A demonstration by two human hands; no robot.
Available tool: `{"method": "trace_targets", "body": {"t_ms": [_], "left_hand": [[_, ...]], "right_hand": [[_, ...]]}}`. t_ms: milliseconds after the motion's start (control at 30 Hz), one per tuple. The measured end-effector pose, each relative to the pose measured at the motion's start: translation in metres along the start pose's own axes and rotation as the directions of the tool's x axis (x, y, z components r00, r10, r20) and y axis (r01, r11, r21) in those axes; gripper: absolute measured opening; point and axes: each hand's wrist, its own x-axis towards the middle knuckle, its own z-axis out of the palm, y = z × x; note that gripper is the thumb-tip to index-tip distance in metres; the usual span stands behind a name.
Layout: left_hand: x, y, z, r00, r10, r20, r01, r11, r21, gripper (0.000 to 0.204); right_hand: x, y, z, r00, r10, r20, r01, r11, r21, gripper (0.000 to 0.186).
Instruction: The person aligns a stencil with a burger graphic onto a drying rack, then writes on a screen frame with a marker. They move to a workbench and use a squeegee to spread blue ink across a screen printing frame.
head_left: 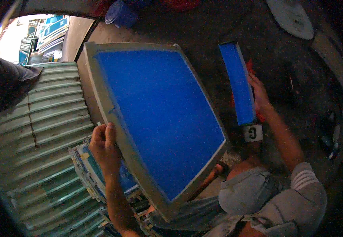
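A large screen printing frame [161, 114] with pale edges and a mesh coated in blue stands tilted in front of me. My left hand [105, 144] is closed on its left edge, the thumb against the pale border. Apart from the frame, to its right, my right hand [260, 93] grips a scoop coater [238, 85], a long narrow trough with blue along its length. Red material [249, 65] shows behind the trough near my fingers. The far side of my right hand's grip is hidden.
Several stacked frames [86, 166] lie beneath my left forearm. Corrugated sheeting [49, 118] spans the left, with dark cloth [9, 79] over it. A small white card [253, 133] sits below the trough. More frames [52, 33] lean outside at upper left; a blue container [120, 15] is at the top.
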Motion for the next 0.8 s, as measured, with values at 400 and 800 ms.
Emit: {"method": "trace_targets", "body": {"t_ms": [400,800], "left_hand": [[-0.024,0.004,0.03,0.967,-0.127,-0.221,0.057,0.952,-0.3,0.027],[-0.025,0.018,0.022,0.974,-0.033,-0.223,0.009,0.994,-0.111,0.037]], "right_hand": [[0.128,0.106,0.002,0.983,-0.165,0.086,0.186,0.869,-0.459,0.046],[0.138,0.107,0.092,0.938,-0.298,0.178,0.339,0.674,-0.656,0.044]]}}
